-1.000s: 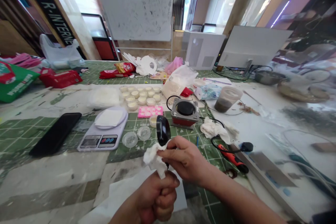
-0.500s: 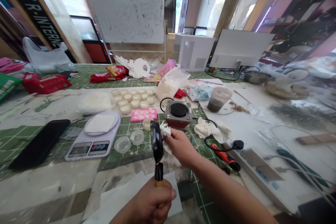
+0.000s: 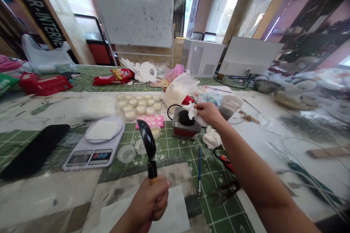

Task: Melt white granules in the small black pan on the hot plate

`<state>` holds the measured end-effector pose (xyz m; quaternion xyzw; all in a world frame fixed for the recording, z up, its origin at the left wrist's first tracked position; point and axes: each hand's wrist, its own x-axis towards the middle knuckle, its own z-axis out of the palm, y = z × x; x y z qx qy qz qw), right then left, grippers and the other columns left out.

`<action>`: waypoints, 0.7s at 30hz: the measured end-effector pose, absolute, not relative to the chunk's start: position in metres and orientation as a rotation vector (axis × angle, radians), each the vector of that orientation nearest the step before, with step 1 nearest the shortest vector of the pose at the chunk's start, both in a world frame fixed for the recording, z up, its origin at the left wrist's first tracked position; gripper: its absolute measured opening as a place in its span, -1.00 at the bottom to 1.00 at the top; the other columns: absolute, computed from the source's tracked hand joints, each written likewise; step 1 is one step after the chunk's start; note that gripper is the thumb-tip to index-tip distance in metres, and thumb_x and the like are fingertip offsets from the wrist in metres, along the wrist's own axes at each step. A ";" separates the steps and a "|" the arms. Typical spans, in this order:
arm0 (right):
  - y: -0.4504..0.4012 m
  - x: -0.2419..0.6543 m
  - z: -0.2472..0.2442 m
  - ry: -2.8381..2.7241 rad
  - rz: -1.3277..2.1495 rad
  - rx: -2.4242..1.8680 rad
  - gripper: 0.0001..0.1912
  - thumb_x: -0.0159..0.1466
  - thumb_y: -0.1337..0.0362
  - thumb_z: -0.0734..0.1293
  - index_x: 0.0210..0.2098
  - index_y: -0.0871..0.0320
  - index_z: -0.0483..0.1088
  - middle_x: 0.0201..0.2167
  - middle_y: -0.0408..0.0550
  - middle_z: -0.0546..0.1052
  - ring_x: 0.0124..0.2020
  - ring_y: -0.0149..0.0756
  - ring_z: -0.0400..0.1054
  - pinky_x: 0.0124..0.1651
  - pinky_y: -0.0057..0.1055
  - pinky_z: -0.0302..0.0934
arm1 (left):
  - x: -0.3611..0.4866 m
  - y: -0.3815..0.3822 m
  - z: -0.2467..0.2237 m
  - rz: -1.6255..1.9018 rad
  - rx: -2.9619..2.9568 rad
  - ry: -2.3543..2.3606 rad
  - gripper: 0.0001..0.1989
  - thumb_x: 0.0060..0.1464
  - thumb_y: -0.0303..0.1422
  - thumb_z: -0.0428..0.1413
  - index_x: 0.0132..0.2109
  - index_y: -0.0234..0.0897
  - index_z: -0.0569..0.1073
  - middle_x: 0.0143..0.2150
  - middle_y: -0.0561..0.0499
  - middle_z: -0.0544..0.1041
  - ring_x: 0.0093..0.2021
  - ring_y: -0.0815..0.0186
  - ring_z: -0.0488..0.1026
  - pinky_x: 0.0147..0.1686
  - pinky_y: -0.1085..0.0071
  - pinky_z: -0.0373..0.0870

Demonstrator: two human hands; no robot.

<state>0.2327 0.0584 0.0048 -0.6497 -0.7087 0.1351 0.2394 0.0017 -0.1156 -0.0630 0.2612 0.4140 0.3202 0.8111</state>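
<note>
**While the tissue works the burner top, the ladle waits upright**

With the right hand (image 3: 209,112) stretched far across the bench (image 3: 68,185), fingers pinching a white tissue (image 3: 191,110) against the black top of the small burner (image 3: 184,122), light circular dabs with the wad kept bunched would serve best. Left hand (image 3: 150,202), near, is clenched around the handle of the black ladle (image 3: 147,142), bowl upright. Right arm nearly straight.
</note>
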 end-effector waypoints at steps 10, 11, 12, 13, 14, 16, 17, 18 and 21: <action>0.049 0.219 -0.010 -2.172 0.092 -2.076 -0.78 0.11 0.41 0.17 -0.37 0.25 0.45 -0.32 0.13 0.47 -0.26 -0.22 0.33 -0.29 -0.43 0.08 | -0.002 -0.116 -0.068 0.688 0.530 0.876 -0.55 -0.13 -0.23 0.12 -0.63 -0.24 -0.03 -0.81 0.28 -0.07 -0.80 0.64 -0.23 -0.78 0.63 -0.33; 0.049 0.222 -0.008 -2.195 0.092 -2.087 -0.78 0.09 0.42 0.18 -0.38 0.24 0.45 -0.34 0.12 0.48 -0.27 -0.22 0.33 -0.30 -0.43 0.08 | -0.001 -0.117 -0.068 0.685 0.530 0.876 -0.56 -0.13 -0.23 0.12 -0.63 -0.24 -0.02 -0.81 0.28 -0.07 -0.80 0.64 -0.23 -0.78 0.62 -0.32; 0.050 0.224 -0.007 -2.210 0.092 -2.098 -0.79 0.08 0.43 0.19 -0.38 0.24 0.45 -0.35 0.11 0.48 -0.28 -0.23 0.33 -0.30 -0.43 0.08 | -0.001 -0.117 -0.068 0.681 0.531 0.878 -0.56 -0.13 -0.23 0.12 -0.63 -0.24 -0.02 -0.82 0.28 -0.06 -0.80 0.64 -0.23 -0.78 0.62 -0.32; 0.053 0.226 -0.006 -2.215 0.088 -2.110 -0.78 0.07 0.44 0.19 -0.37 0.24 0.45 -0.35 0.11 0.48 -0.29 -0.23 0.33 -0.30 -0.44 0.08 | 0.000 -0.117 -0.068 0.678 0.534 0.881 -0.56 -0.13 -0.23 0.12 -0.63 -0.24 -0.01 -0.82 0.28 -0.05 -0.80 0.64 -0.23 -0.78 0.62 -0.32; 0.057 0.227 -0.005 -2.210 0.078 -2.119 -0.77 0.07 0.45 0.19 -0.34 0.25 0.45 -0.34 0.11 0.48 -0.28 -0.23 0.33 -0.29 -0.44 0.09 | 0.000 -0.118 -0.067 0.676 0.539 0.887 -0.57 -0.13 -0.23 0.12 -0.64 -0.25 -0.01 -0.82 0.27 -0.04 -0.80 0.63 -0.22 -0.78 0.62 -0.32; 0.066 0.222 -0.005 -2.194 0.049 -2.114 -0.71 0.09 0.46 0.17 -0.23 0.27 0.44 -0.27 0.14 0.46 -0.22 -0.22 0.32 -0.25 -0.43 0.10 | 0.001 -0.118 -0.067 0.671 0.548 0.910 -0.57 -0.14 -0.23 0.12 -0.64 -0.25 0.00 -0.82 0.27 -0.03 -0.79 0.63 -0.22 -0.78 0.62 -0.32; 0.071 0.217 -0.006 -2.194 0.035 -2.093 -0.67 0.11 0.46 0.16 -0.17 0.28 0.42 -0.23 0.15 0.45 -0.20 -0.23 0.31 -0.23 -0.44 0.10 | 0.001 -0.118 -0.067 0.669 0.551 0.919 -0.57 -0.14 -0.24 0.12 -0.63 -0.25 0.00 -0.82 0.27 -0.03 -0.79 0.63 -0.22 -0.77 0.62 -0.32; 0.075 0.211 -0.008 -2.207 0.030 -2.056 -0.65 0.13 0.45 0.14 -0.12 0.26 0.40 -0.19 0.15 0.43 -0.17 -0.24 0.30 -0.21 -0.44 0.09 | 0.001 -0.118 -0.068 0.669 0.554 0.923 -0.58 -0.13 -0.24 0.12 -0.63 -0.25 0.00 -0.81 0.27 -0.03 -0.79 0.63 -0.23 -0.77 0.61 -0.32; 0.075 0.190 -0.011 -2.308 0.064 -1.892 -0.62 0.17 0.42 0.12 -0.08 0.15 0.40 -0.14 0.10 0.38 -0.17 -0.26 0.29 -0.19 -0.44 0.09 | 0.001 -0.117 -0.069 0.681 0.562 0.919 -0.58 -0.11 -0.23 0.10 -0.62 -0.24 -0.01 -0.81 0.27 -0.04 -0.78 0.63 -0.23 -0.77 0.61 -0.33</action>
